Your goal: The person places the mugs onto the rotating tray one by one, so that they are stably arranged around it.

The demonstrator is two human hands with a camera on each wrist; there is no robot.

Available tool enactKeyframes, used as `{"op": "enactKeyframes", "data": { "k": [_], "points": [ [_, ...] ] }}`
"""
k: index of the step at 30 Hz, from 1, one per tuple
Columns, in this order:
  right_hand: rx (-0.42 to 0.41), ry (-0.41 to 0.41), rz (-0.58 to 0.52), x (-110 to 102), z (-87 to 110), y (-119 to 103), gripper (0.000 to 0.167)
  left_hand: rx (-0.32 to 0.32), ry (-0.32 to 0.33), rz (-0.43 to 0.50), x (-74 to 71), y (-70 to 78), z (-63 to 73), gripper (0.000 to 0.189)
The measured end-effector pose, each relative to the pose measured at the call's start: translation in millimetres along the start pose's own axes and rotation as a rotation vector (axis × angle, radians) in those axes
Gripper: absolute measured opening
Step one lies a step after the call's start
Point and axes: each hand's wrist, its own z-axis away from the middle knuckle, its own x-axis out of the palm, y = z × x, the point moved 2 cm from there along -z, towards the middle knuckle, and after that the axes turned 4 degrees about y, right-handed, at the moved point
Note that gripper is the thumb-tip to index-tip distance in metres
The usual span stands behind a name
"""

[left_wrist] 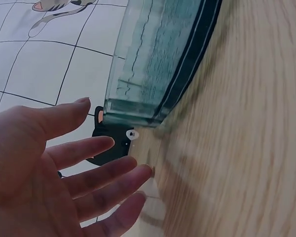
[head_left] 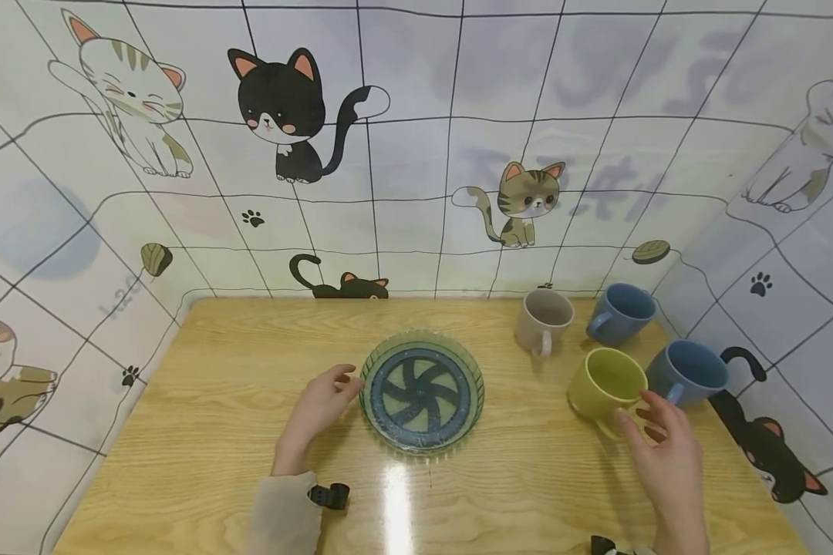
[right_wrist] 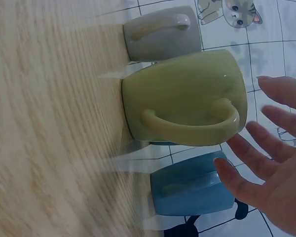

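A round clear green dish (head_left: 477, 397) with a blue pinwheel pattern in its middle lies on the table. My left hand (head_left: 325, 401) is beside its left edge; in the left wrist view the fingers (left_wrist: 106, 182) are spread and relaxed, apart from the dish wall (left_wrist: 143, 74). On the right stands a yellow-green mug (head_left: 607, 378), upright, its handle (right_wrist: 197, 131) towards me. Close to that handle is my right hand (head_left: 666, 455), thumb and fingers apart. The right wrist view shows nothing held in it.
Behind the yellow-green mug stand a pinkish-grey mug (head_left: 543, 316) and a blue mug (head_left: 621, 312). Another blue mug (head_left: 687, 370) is just right of it, near the table's right edge. A cat-printed grid sheet (head_left: 416, 154) rises behind the wooden table (head_left: 236, 370) and along both sides.
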Motion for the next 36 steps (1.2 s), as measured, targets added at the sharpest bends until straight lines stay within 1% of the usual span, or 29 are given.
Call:
{"op": "enactKeyframes", "data": {
  "k": [3, 6, 8, 10, 12, 14, 16, 18, 20, 22, 25, 29, 33, 36],
  "points": [
    [0.049, -0.025, -0.017, -0.2, -0.7, 5.6, 0.056, -0.018, -0.003, 0.047, 5.5, 1.0, -1.2, 0.049],
    [0.059, -0.101, 0.006, -0.3, -1.1, 15.0, 0.058, -0.028, 0.007, 0.072, 11.0, 0.6, -1.1, 0.047],
    [0.048, -0.164, 0.042, -0.2, -1.1, 21.9, 0.058, -0.034, 0.010, 0.105, 14.1, -0.2, -0.2, 0.045],
    [0.023, -0.218, 0.092, -0.2, -1.0, 27.9, 0.058, -0.046, 0.004, 0.162, 16.5, -0.9, 0.8, 0.044],
    [0.002, -0.249, 0.120, 0.0, -1.5, 32.3, 0.057, -0.057, 0.001, 0.217, 18.3, -1.6, 1.2, 0.044],
    [-0.021, -0.267, 0.140, 0.6, -2.2, 34.8, 0.055, -0.060, 0.005, 0.246, 19.1, -2.1, 1.2, 0.044],
    [-0.028, -0.261, 0.146, 1.4, -3.2, 36.5, 0.051, -0.063, 0.014, 0.250, 19.5, -2.1, 0.3, 0.043],
    [-0.028, -0.242, 0.145, 2.0, -3.4, 37.1, 0.045, -0.060, 0.016, 0.254, 19.8, -1.8, -0.7, 0.042],
    [-0.027, -0.223, 0.143, 3.1, -3.1, 37.2, 0.038, -0.071, 0.013, 0.265, 20.0, -1.6, -1.5, 0.041],
    [-0.021, -0.214, 0.130, 4.4, -2.7, 37.4, 0.036, -0.075, 0.010, 0.271, 19.9, -2.1, -1.4, 0.041],
    [-0.002, -0.204, 0.132, 6.6, -1.2, 36.9, 0.036, -0.081, 0.012, 0.275, 19.5, -2.6, -0.5, 0.041],
    [0.027, -0.177, 0.170, 7.9, 0.7, 35.2, 0.036, -0.081, 0.011, 0.287, 18.9, -1.4, 0.7, 0.040],
    [0.042, -0.160, 0.190, 7.2, 0.7, 34.7, 0.034, -0.072, 0.012, 0.292, 17.7, 1.8, 2.1, 0.040],
    [0.072, -0.151, 0.199, 6.4, 1.1, 34.6, 0.034, -0.063, 0.020, 0.282, 16.8, 4.1, 2.7, 0.040]
  ]
}}
